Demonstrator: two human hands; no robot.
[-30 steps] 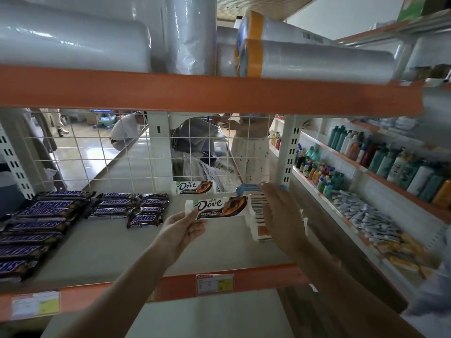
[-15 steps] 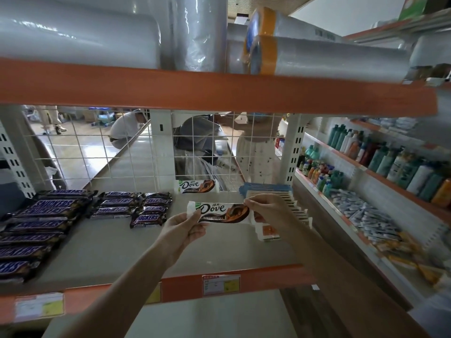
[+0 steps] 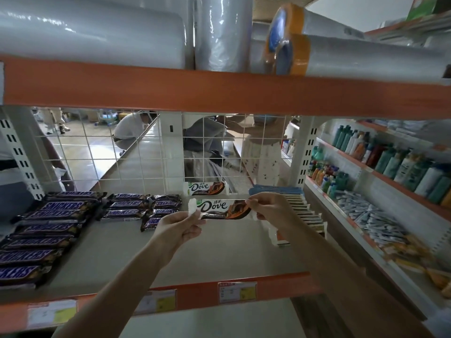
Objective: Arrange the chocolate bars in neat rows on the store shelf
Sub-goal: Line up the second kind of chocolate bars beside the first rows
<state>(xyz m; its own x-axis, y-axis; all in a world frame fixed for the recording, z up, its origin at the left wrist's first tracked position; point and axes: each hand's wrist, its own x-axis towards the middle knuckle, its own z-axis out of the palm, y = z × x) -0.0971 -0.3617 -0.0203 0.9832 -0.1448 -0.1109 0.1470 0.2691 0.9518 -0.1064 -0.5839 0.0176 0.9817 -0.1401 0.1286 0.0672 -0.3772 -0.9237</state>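
Observation:
A white and brown Dove chocolate bar (image 3: 220,209) is held level above the grey shelf (image 3: 219,254). My left hand (image 3: 179,228) pinches its left end and my right hand (image 3: 268,207) pinches its right end. A second Dove bar (image 3: 205,188) lies at the back of the shelf against the wire grid. Several Snickers bars (image 3: 46,230) lie in rows on the left, with shorter rows (image 3: 144,206) beside them. A stack of more bars (image 3: 302,213) stands on edge to the right, partly hidden by my right hand.
An orange beam (image 3: 219,93) with large plastic rolls (image 3: 97,37) above it hangs close overhead. The white wire grid (image 3: 109,154) closes the shelf's back; people stand beyond it. Bottles (image 3: 390,162) and small packets (image 3: 371,215) fill shelves on the right.
My right hand moved left from the stack and took hold of the Dove bar's right end. The bar, held before by the left hand alone, shifted slightly forward.

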